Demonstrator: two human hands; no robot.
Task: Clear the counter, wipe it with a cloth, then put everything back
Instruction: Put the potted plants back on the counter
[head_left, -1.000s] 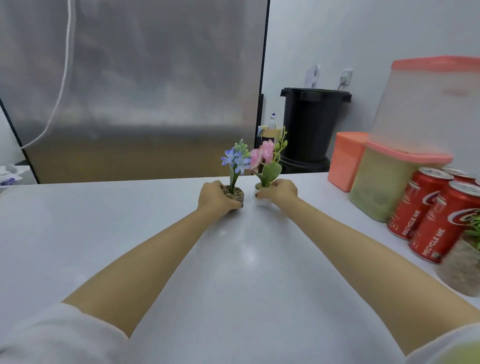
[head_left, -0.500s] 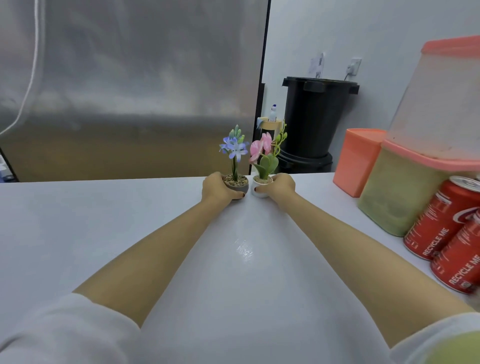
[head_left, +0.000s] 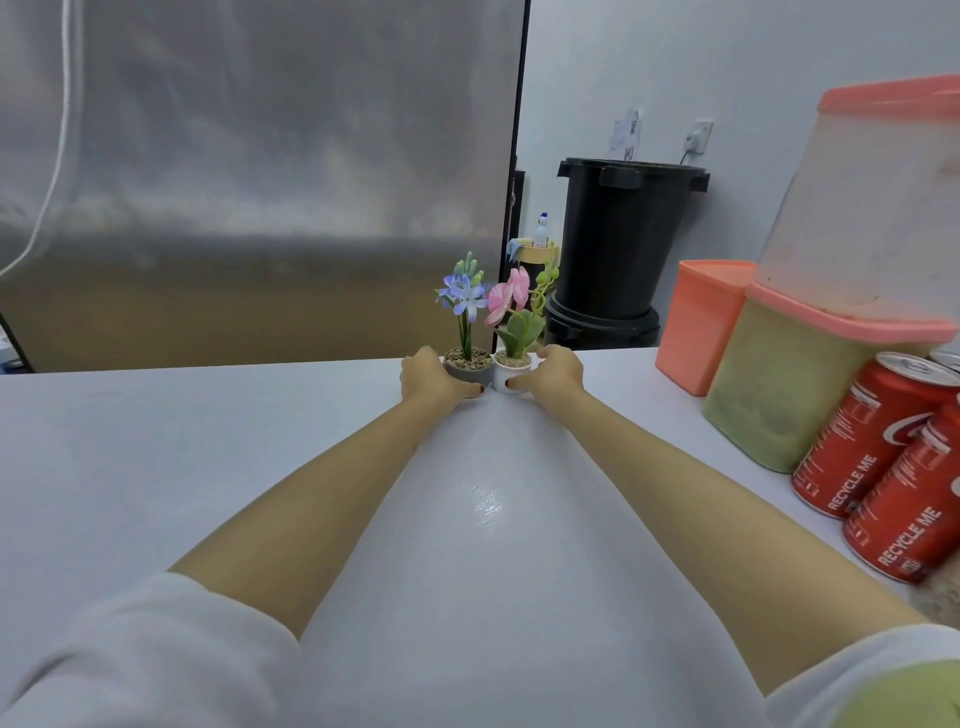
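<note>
Two miniature artificial flower pots stand upright, close side by side, near the far edge of the white counter (head_left: 208, 441). The grey pot (head_left: 467, 368), topped with pebbles, bears a blue bloom. The white pot (head_left: 511, 371) to its right carries a pink orchid with green leaves. The left hand (head_left: 428, 376) grips the grey pot, the right hand (head_left: 558, 371) the white pot.

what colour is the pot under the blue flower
Grey. The left hand holds that pot, seen best in the head view.
</note>
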